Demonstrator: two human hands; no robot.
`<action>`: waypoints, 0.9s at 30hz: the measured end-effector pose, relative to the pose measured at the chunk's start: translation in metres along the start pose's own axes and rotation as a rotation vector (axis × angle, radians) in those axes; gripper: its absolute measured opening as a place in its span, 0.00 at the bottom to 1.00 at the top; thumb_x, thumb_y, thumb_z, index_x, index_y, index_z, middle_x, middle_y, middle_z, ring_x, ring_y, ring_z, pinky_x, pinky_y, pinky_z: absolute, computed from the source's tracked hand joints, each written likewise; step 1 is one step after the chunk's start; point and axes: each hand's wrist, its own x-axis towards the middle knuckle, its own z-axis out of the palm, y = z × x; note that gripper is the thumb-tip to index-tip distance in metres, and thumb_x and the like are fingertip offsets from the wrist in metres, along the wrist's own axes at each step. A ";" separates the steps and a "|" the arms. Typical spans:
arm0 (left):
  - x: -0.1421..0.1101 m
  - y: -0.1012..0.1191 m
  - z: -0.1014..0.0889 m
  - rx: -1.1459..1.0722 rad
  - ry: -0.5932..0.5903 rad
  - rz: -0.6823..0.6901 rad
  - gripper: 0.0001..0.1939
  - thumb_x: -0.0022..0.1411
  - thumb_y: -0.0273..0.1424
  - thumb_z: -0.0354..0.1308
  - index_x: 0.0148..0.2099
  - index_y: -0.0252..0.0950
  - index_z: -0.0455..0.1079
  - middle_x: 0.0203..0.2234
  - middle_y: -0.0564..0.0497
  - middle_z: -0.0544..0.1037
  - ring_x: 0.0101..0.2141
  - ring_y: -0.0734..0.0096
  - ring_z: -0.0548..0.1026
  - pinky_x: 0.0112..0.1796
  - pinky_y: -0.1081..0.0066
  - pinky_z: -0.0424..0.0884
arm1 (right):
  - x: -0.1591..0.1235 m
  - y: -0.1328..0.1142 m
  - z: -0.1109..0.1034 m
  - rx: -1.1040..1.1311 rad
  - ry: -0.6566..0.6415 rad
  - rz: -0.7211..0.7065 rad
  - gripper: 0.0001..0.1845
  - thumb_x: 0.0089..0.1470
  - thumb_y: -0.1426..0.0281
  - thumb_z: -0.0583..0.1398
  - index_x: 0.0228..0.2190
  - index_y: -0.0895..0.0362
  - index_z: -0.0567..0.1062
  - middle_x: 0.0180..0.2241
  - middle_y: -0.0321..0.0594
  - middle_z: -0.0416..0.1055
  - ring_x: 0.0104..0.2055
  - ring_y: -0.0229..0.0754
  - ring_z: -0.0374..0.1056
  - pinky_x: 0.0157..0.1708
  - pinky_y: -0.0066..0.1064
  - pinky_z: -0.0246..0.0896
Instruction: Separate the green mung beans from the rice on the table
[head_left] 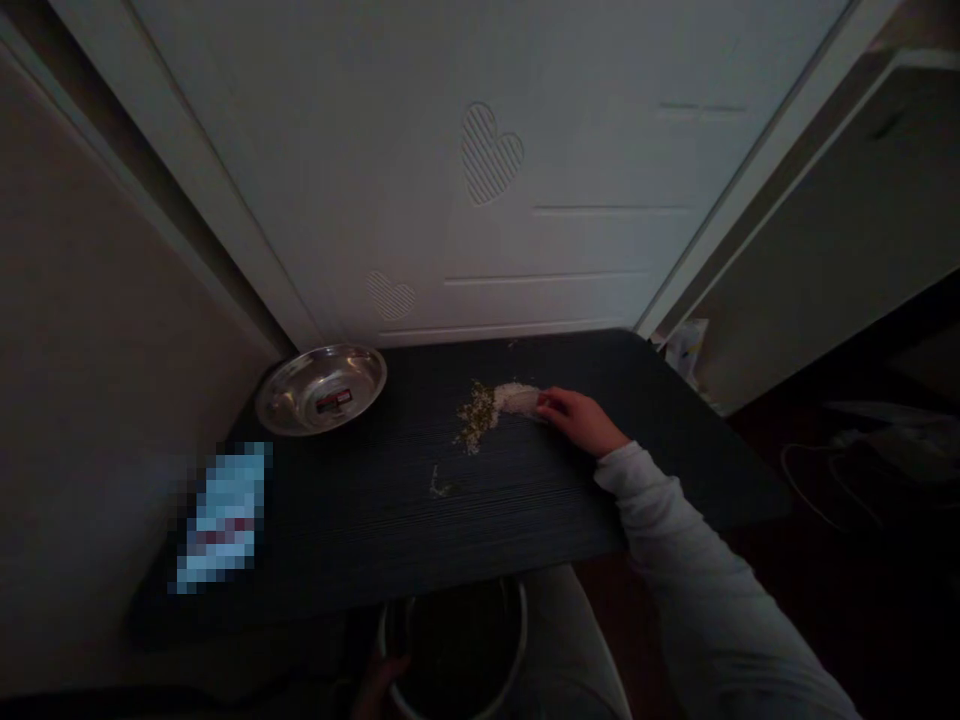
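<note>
The little heap of pale and yellowish crumbs [487,405] lies on the dark, black-brown table with fine wood lines [360,520], a bit past the middle, toward the white door [420,160] behind it. The heap is long and thin. It runs slantwise: the white, thick end sits up and to the right, and the yellow, loose end trails down and to the left. A few more crumbs [439,487] lie apart, nearer to the person.

The right hand [577,418] reaches out in a light grey soft sleeve [697,570]. It rests on the table, and its fingertips touch the white end of the heap. The fingers are curled down a little, pressed on something pale, but it is too dark and small to tell if they pinch it or just push it.

The left hand [379,685] is low, under the near edge of the table. It is at the rim of a round dark bowl with a white edge [517,620], and seems to hold it, but the grip is too dark to be sure.

A round shiny metal dish [321,388] sits in the far left corner of the table, well apart from the heap. It has a small dark and red sticker inside; the words are too small to read. A blue and white thing [223,515] lies on the left side of the table, blurred out, so nothing on it can be read.

The white door has two heart shapes with stripes pressed into it, one big, one small.
</note>
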 end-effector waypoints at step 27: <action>0.007 -0.008 -0.003 0.000 0.005 -0.013 0.05 0.38 0.24 0.64 0.22 0.39 0.74 0.24 0.48 0.82 0.44 0.47 0.75 0.47 0.52 0.66 | -0.029 -0.066 0.032 0.249 -0.105 -0.358 0.06 0.52 0.73 0.54 0.26 0.57 0.70 0.22 0.34 0.69 0.25 0.35 0.62 0.35 0.30 0.52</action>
